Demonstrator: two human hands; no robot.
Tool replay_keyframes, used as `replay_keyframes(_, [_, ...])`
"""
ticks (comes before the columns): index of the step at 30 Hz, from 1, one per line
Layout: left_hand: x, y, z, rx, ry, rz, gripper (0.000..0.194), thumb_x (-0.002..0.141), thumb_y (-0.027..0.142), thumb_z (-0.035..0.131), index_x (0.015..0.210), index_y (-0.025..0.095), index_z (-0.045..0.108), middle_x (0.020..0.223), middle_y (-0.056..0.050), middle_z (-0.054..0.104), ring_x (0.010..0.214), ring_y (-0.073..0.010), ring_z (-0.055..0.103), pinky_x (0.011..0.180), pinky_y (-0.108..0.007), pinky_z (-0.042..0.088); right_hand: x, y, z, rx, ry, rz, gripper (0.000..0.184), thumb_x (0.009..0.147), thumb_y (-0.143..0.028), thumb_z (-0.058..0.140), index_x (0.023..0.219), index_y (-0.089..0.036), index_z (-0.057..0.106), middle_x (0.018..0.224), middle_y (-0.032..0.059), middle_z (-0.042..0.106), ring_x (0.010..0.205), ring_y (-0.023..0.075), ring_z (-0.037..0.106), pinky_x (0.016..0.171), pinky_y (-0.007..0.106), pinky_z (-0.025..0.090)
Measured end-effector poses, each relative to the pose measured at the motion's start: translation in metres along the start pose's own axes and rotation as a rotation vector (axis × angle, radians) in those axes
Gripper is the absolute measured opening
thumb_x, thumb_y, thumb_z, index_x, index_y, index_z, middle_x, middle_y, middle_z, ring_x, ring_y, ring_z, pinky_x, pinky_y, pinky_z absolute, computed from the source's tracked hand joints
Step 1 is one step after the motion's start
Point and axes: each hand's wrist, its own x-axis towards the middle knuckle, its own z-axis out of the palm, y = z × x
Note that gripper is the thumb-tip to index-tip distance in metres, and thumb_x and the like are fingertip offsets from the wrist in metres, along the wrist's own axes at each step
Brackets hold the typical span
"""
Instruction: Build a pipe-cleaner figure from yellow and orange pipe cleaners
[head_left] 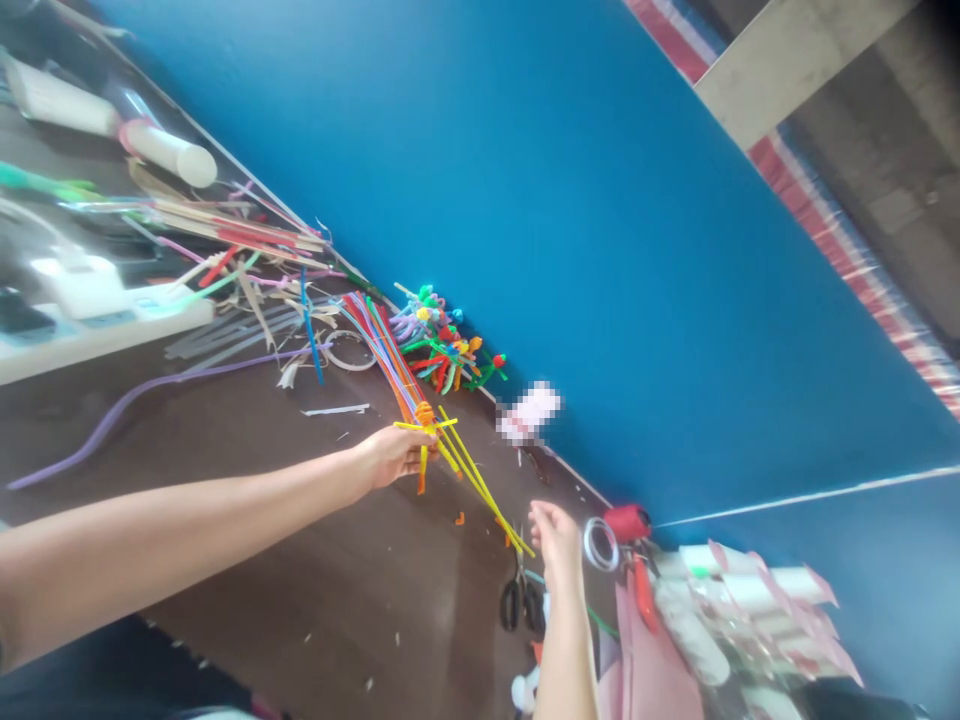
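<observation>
The left arm (172, 550) reaches far out from the side, long and bare. It is nearly straight. The left hand (394, 455) is at the end of it, with the fingers (409, 452) curled shut, and it grips something thin. The right arm (564, 640) comes up from below and is bare too. It is much shorter in the view. The right hand (553, 535) points up, with the fingers (544, 518) close together and bent a little. It looks loose and holds nothing you can see. The two hands are apart, with a gap between them.
</observation>
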Motion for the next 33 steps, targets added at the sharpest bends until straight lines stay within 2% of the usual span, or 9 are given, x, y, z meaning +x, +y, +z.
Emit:
replay_keyframes(3, [-0.003,-0.002,-0.005,-0.005,0.032,-0.011,0.014,0.06,0.017,0.065,0.071,0.015,0.058,0.065,-0.001,0.063,0.068,-0.0146,0.062,0.062,-0.023,0.046,-0.004,-0.006,0.012,-0.235,-0.065,-0.067,0.013,0.063,-0.029,0.06,0.066,-0.017,0.065,0.063,0.0023,0.064,0.06,0.0156,0.059,0.057,0.024,0.042])
replay_keyframes(5, [-0.005,-0.004,-0.006,-0.016,0.05,-0.022,0.012,0.061,0.017,0.064,0.071,0.015,0.058,0.063,0.0,0.063,0.066,-0.014,0.062,0.062,-0.023,0.046,-0.006,-0.009,0.019,-0.385,-0.071,-0.1,0.005,0.062,-0.022,0.062,0.065,-0.019,0.064,0.067,0.0027,0.064,0.068,0.0172,0.059,0.062,0.025,0.04])
replay_keyframes(10, [-0.007,-0.006,-0.006,-0.043,0.067,-0.05,0.012,0.062,0.016,0.064,0.071,0.015,0.058,0.061,0.0,0.063,0.061,-0.0118,0.06,0.059,-0.021,0.046,-0.008,-0.007,0.029,-0.644,-0.1,-0.13,0.011,0.069,-0.016,0.054,0.061,-0.02,0.061,0.067,0.0031,0.062,0.067,0.0166,0.059,0.059,0.024,0.035])
replay_keyframes(15, [-0.008,-0.009,-0.005,-0.061,0.063,-0.053,0.012,0.061,0.015,0.066,0.07,0.014,0.058,0.059,0.0,0.063,0.058,-0.0105,0.059,0.056,-0.02,0.046,-0.011,-0.012,0.025,-0.746,-0.093,-0.136,0.013,0.071,-0.017,0.05,0.062,-0.021,0.058,0.065,0.0025,0.062,0.064,0.0176,0.059,0.055,0.024,0.033])
replay_keyframes(19, [-0.01,-0.016,-0.002,-0.067,0.031,-0.037,0.008,0.063,0.013,0.065,0.069,0.013,0.059,0.06,0.0,0.062,0.057,-0.0101,0.059,0.053,-0.019,0.045,-0.014,-0.018,0.019,-0.745,-0.019,-0.127,0.016,0.078,-0.023,0.043,0.073,-0.021,0.058,0.069,0.0035,0.064,0.067,0.0182,0.059,0.057,0.025,0.034])
replay_keyframes(22, [-0.01,-0.022,0.0,-0.065,0.012,-0.019,0.007,0.063,0.012,0.064,0.068,0.013,0.06,0.061,0.0,0.062,0.057,-0.0103,0.059,0.053,-0.019,0.045,-0.015,-0.016,0.023,-0.716,-0.021,-0.149,0.014,0.078,-0.027,0.046,0.079,-0.021,0.058,0.076,0.0036,0.065,0.073,0.0174,0.059,0.061,0.024,0.036])
replay_keyframes(25, [-0.011,-0.025,0.001,-0.051,-0.006,-0.008,0.008,0.062,0.011,0.065,0.069,0.012,0.06,0.062,-0.001,0.063,0.058,-0.011,0.059,0.055,-0.021,0.047,-0.016,-0.009,0.032,-0.689,-0.047,-0.173,0.007,0.073,-0.021,0.053,0.074,-0.02,0.059,0.077,0.0048,0.063,0.076,0.0179,0.059,0.063,0.024,0.036])
replay_keyframes(29, [-0.012,-0.026,-0.001,-0.014,-0.016,0.012,0.011,0.063,0.008,0.061,0.074,0.011,0.062,0.063,-0.002,0.063,0.058,-0.0109,0.059,0.053,-0.02,0.046,-0.017,-0.003,0.037,-0.621,-0.037,-0.177,0.012,0.074,-0.019,0.049,0.065,-0.02,0.057,0.071,0.0045,0.061,0.07,0.0176,0.057,0.061,0.025,0.035])
replay_keyframes(33, [-0.014,-0.026,-0.006,0.037,-0.011,0.037,0.012,0.065,0.006,0.059,0.075,0.011,0.063,0.06,-0.002,0.062,0.053,-0.0094,0.057,0.048,-0.018,0.042,-0.019,-0.011,0.034,-0.229,0.021,-0.072,0.013,0.076,-0.028,0.046,0.07,-0.02,0.054,0.066,0.0029,0.058,0.06,0.0153,0.054,0.055,0.024,0.035])
